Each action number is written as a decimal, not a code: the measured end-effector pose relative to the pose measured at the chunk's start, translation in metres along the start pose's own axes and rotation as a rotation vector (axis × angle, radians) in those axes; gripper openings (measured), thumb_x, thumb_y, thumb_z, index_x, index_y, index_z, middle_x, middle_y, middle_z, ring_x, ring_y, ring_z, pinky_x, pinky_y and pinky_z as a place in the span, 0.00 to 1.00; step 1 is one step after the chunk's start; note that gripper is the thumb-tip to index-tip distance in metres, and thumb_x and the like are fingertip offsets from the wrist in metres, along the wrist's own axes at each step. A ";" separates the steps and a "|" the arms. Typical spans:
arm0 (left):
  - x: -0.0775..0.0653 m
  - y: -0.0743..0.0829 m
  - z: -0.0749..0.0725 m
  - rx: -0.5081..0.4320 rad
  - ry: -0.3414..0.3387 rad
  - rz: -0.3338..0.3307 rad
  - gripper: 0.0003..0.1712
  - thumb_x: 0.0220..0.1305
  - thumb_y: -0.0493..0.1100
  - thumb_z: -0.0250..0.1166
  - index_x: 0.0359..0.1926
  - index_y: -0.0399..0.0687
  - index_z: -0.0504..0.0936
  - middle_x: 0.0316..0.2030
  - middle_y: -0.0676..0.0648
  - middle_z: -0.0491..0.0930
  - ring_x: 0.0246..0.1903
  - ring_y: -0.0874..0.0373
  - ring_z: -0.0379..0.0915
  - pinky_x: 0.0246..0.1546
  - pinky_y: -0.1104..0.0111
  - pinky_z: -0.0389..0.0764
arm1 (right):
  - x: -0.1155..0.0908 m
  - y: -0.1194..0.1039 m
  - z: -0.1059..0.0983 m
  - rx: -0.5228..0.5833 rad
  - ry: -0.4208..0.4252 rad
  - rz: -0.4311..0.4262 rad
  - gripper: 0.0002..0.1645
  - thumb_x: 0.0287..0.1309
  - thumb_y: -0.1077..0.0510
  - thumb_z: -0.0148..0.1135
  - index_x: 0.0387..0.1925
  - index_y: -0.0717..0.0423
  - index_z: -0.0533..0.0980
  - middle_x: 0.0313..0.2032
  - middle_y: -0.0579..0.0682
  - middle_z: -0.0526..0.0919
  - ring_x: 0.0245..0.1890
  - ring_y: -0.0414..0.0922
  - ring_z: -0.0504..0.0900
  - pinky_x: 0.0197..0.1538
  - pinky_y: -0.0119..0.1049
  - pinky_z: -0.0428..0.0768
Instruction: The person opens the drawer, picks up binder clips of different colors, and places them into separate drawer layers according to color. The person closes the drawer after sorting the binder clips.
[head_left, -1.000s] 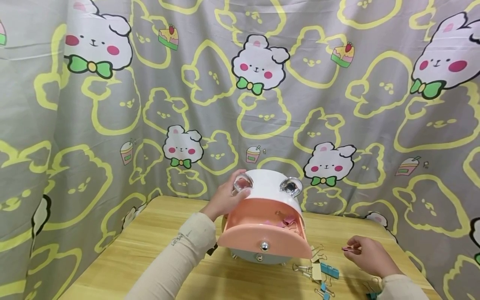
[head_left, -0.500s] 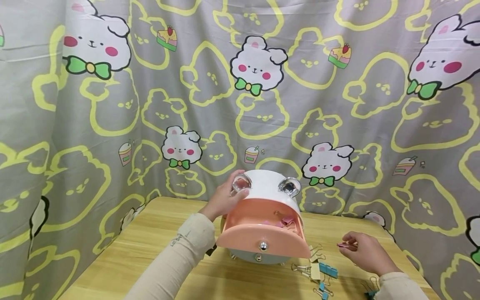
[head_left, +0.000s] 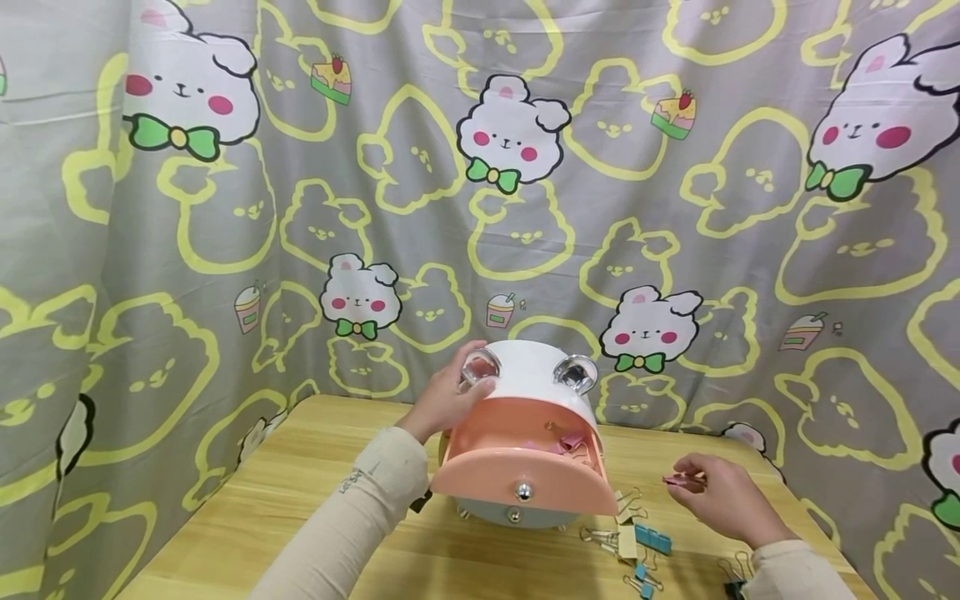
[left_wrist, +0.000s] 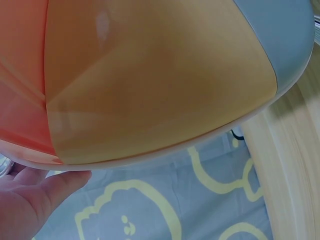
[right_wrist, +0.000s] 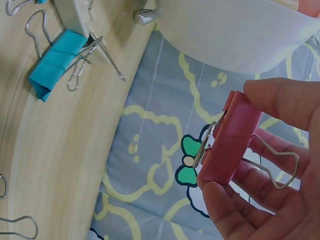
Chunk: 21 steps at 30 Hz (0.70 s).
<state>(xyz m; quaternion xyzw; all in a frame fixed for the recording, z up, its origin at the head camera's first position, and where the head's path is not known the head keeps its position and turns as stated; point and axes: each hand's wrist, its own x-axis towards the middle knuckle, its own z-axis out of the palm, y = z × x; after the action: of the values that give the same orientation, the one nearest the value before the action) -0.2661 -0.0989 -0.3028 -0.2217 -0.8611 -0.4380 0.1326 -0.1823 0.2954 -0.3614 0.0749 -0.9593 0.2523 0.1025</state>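
Observation:
A frog-like desktop drawer box (head_left: 528, 367) with a white top and silver ring eyes stands on the table. Its upper orange drawer (head_left: 480, 482) is pulled out, and some pink binder clips (head_left: 572, 442) lie inside. My left hand (head_left: 442, 402) holds the box at its upper left, thumb beside the left eye; the left wrist view shows the box's side panel (left_wrist: 160, 85) up close. To the right of the drawer, my right hand (head_left: 733, 500) pinches a pink binder clip (right_wrist: 234, 140) between thumb and fingers, above the table. The clip's wire handles stick out on both sides.
Right of the box lie a teal binder clip (head_left: 653, 538), a yellow binder clip (head_left: 627, 542) and several others. A dark clip (head_left: 735, 575) sits near my right sleeve. Below the orange drawer is a grey-blue drawer (head_left: 487, 510). A patterned curtain (head_left: 420, 208) hangs behind the table (head_left: 285, 500).
My right hand has moved slightly left, toward the open drawer, with the pink binder clip in its fingers. The left hand keeps its hold on the box.

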 end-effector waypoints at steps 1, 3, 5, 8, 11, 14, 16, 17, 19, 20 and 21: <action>0.000 0.000 0.000 -0.001 0.000 -0.002 0.36 0.66 0.57 0.61 0.71 0.70 0.56 0.57 0.41 0.75 0.53 0.43 0.73 0.53 0.43 0.71 | 0.000 -0.001 0.000 -0.002 0.004 -0.006 0.21 0.53 0.51 0.71 0.42 0.63 0.80 0.36 0.49 0.84 0.36 0.47 0.83 0.41 0.49 0.80; 0.000 0.000 0.000 -0.004 0.000 -0.009 0.36 0.66 0.57 0.61 0.71 0.70 0.57 0.57 0.41 0.75 0.53 0.43 0.73 0.53 0.44 0.71 | 0.000 -0.002 -0.001 -0.007 0.012 -0.018 0.22 0.53 0.50 0.71 0.42 0.63 0.80 0.36 0.48 0.84 0.36 0.47 0.83 0.41 0.49 0.80; 0.000 0.001 0.000 -0.005 0.000 -0.015 0.36 0.66 0.57 0.61 0.71 0.71 0.57 0.57 0.42 0.75 0.53 0.43 0.73 0.53 0.44 0.71 | -0.001 -0.003 -0.002 -0.015 0.024 -0.034 0.21 0.53 0.51 0.71 0.42 0.63 0.80 0.36 0.48 0.84 0.36 0.47 0.83 0.40 0.49 0.80; 0.000 0.001 0.000 -0.006 0.003 -0.015 0.36 0.66 0.56 0.61 0.71 0.70 0.57 0.57 0.42 0.75 0.54 0.43 0.73 0.54 0.44 0.70 | -0.001 -0.006 -0.003 -0.029 0.044 -0.050 0.19 0.53 0.52 0.71 0.41 0.62 0.80 0.35 0.47 0.84 0.35 0.46 0.82 0.40 0.49 0.80; 0.001 0.000 0.000 -0.007 0.002 -0.019 0.36 0.65 0.57 0.61 0.71 0.69 0.57 0.57 0.42 0.75 0.54 0.43 0.73 0.54 0.44 0.70 | -0.001 -0.010 -0.004 -0.039 0.062 -0.073 0.18 0.53 0.54 0.71 0.41 0.61 0.80 0.34 0.46 0.84 0.34 0.46 0.82 0.39 0.49 0.80; 0.000 0.001 0.000 -0.005 0.003 -0.011 0.36 0.66 0.57 0.61 0.71 0.68 0.57 0.57 0.41 0.75 0.54 0.43 0.73 0.53 0.43 0.71 | -0.001 -0.015 -0.006 -0.044 0.083 -0.095 0.17 0.53 0.54 0.71 0.40 0.62 0.81 0.33 0.45 0.84 0.34 0.45 0.82 0.38 0.48 0.80; -0.001 0.001 0.000 -0.005 0.005 -0.002 0.36 0.66 0.57 0.61 0.71 0.68 0.57 0.57 0.41 0.75 0.54 0.42 0.73 0.53 0.43 0.71 | -0.001 -0.019 -0.007 -0.048 0.095 -0.112 0.18 0.53 0.53 0.72 0.40 0.62 0.80 0.33 0.45 0.84 0.33 0.45 0.82 0.37 0.47 0.79; -0.001 0.001 0.000 -0.005 0.007 0.003 0.36 0.66 0.57 0.61 0.71 0.68 0.57 0.57 0.40 0.75 0.54 0.42 0.73 0.53 0.43 0.71 | -0.001 -0.020 -0.008 -0.049 0.100 -0.116 0.18 0.53 0.53 0.72 0.40 0.62 0.80 0.33 0.45 0.84 0.33 0.45 0.82 0.37 0.47 0.79; -0.001 0.001 0.000 -0.004 0.010 0.009 0.36 0.66 0.57 0.61 0.71 0.68 0.57 0.57 0.40 0.75 0.53 0.42 0.73 0.53 0.43 0.71 | -0.001 -0.024 -0.009 -0.049 0.114 -0.124 0.18 0.53 0.53 0.72 0.40 0.62 0.80 0.33 0.45 0.84 0.33 0.44 0.82 0.37 0.46 0.79; -0.001 0.001 0.000 -0.004 0.011 0.013 0.36 0.66 0.57 0.61 0.71 0.68 0.57 0.57 0.40 0.75 0.53 0.42 0.73 0.53 0.43 0.71 | -0.001 -0.026 -0.009 -0.050 0.118 -0.130 0.17 0.53 0.54 0.72 0.40 0.61 0.81 0.33 0.45 0.84 0.33 0.44 0.82 0.37 0.47 0.79; -0.001 0.001 0.000 -0.004 0.012 0.014 0.36 0.66 0.57 0.61 0.71 0.68 0.57 0.57 0.40 0.75 0.53 0.42 0.73 0.53 0.43 0.70 | -0.001 -0.028 -0.010 -0.049 0.122 -0.136 0.17 0.53 0.54 0.72 0.40 0.61 0.81 0.33 0.45 0.84 0.33 0.44 0.82 0.38 0.47 0.79</action>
<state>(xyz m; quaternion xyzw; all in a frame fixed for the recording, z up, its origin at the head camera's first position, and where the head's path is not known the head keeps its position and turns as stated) -0.2644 -0.0988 -0.3023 -0.2254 -0.8579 -0.4400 0.1402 -0.1744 0.2757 -0.3400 0.1219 -0.9498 0.2255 0.1793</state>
